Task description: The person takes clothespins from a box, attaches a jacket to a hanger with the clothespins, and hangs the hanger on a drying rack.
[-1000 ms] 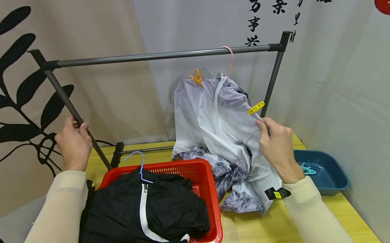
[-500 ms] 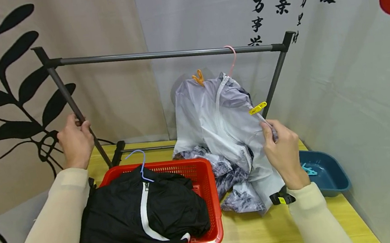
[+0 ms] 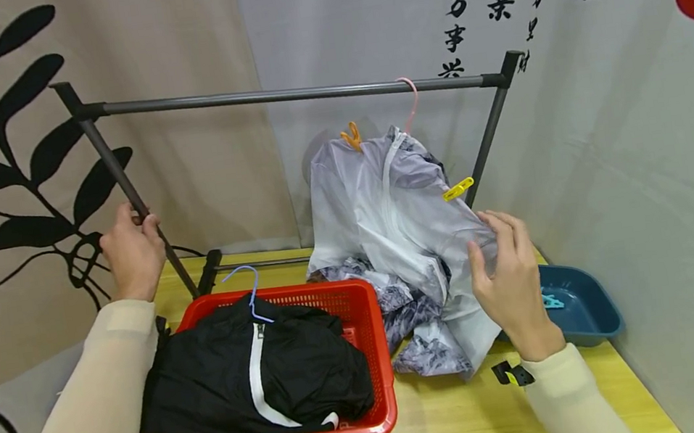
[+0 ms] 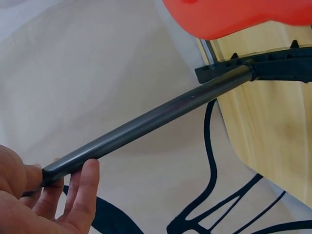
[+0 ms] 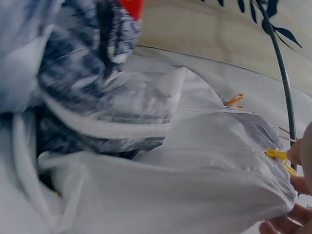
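My left hand point(image 3: 136, 255) grips the grey left post of a clothes rack point(image 4: 146, 119), thumb and fingers round the tube. A white and grey patterned jacket point(image 3: 358, 200) hangs on a pink hanger point(image 3: 414, 101) from the rack's top bar. An orange clothespin point(image 3: 352, 137) sits at one shoulder, a yellow clothespin point(image 3: 458, 189) at the other. My right hand point(image 3: 514, 282) is at the jacket's sleeve below the yellow clothespin, thumb and fingers spread apart, fingertips touching the cloth. In the right wrist view, the fingers point(image 5: 297, 214) lie partly behind the sleeve.
A red basket point(image 3: 379, 358) holds a folded black jacket point(image 3: 211, 388) with a white zip and a blue hanger point(image 3: 255, 287). Right of the rack, a dark blue tray point(image 3: 584, 295) contains light blue clothespins point(image 3: 552, 302). All stand on a wooden table point(image 3: 453, 422) before a wall cloth.
My right hand has loosened its pinch on the sleeve, its thumb and fingers now apart, and has shifted slightly right and down. The left hand keeps its hold on the post.
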### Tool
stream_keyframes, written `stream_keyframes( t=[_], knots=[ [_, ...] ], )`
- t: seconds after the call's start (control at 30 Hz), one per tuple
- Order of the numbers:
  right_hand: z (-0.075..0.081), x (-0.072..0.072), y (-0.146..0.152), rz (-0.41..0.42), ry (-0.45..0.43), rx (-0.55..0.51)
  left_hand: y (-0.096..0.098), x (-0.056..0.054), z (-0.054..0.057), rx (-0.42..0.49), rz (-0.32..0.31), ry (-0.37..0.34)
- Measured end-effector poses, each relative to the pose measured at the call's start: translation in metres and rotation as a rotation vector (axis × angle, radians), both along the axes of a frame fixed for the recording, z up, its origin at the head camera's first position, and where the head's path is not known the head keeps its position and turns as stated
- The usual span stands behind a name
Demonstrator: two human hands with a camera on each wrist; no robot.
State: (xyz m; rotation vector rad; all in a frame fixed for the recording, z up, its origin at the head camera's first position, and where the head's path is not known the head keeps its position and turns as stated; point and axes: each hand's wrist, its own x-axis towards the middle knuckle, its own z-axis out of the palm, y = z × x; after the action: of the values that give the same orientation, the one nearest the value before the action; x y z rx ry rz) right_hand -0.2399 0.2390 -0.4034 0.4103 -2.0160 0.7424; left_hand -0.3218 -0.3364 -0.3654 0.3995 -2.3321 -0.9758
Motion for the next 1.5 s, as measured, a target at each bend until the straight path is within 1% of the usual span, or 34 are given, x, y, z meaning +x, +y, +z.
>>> stream_keyframes(
  t=[0.13,0.27,0.4,0.5,0.6,0.77,0.83,1.03,1.17,1.37,1.5],
  knots=[
    [-0.006,0.009,0.002,-0.005,0.032,0.081,-0.002,0.001,0.003,-0.001,0.002,0.001],
    [-0.012,0.015,0.005,0.012,0.060,0.130,-0.003,0.000,0.006,-0.014,-0.003,-0.003],
    [-0.020,0.022,0.008,0.028,0.086,0.188,-0.004,0.000,0.005,-0.040,0.003,-0.029],
    [-0.027,0.027,0.009,0.027,0.121,0.210,-0.004,0.003,0.001,-0.055,0.003,-0.065],
    [-0.032,0.031,0.008,0.020,0.160,0.221,-0.006,0.006,-0.002,-0.075,-0.011,-0.098],
    [-0.037,0.037,0.005,0.039,0.190,0.235,-0.008,0.016,-0.002,-0.135,-0.051,-0.133],
    [-0.038,0.040,0.003,0.055,0.186,0.240,-0.007,0.021,-0.001,-0.144,-0.067,-0.151],
    [-0.042,0.045,-0.001,0.088,0.155,0.265,-0.002,0.037,0.000,-0.129,-0.095,-0.243],
    [-0.046,0.048,-0.005,0.123,0.121,0.269,0.005,0.049,-0.003,-0.180,-0.130,-0.277],
    [-0.049,0.052,-0.011,0.188,0.037,0.258,0.021,0.065,-0.007,-0.300,-0.228,-0.351],
    [-0.049,0.051,-0.014,0.225,-0.005,0.261,0.033,0.074,-0.006,-0.373,-0.324,-0.399]
  ],
)
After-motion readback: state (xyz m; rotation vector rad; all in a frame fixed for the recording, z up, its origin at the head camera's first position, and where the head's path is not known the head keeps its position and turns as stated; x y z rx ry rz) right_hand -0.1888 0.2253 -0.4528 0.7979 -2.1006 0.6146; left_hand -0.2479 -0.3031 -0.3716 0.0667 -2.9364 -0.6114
